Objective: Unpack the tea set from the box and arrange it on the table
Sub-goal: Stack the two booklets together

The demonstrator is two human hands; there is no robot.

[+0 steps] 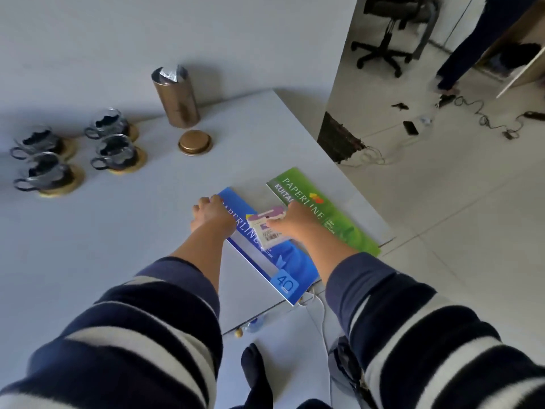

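1. White table [118, 231]; four glass tea cups [113, 149] on gold saucers at far left.
2. Blue book [265, 255], far corner gripped by curled left hand [211, 215].
3. Green book [333, 214] just beside.
4. Right hand [295, 221] holding small card [267, 228].

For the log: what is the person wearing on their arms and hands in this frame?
Both arms wear loose, soft-looking knit sleeves in wide navy and white stripes, the left sleeve and the right sleeve pushed up so the forearms are bare. The left hand and right hand are bare: no gloves, and no rings or watch that I can make out.
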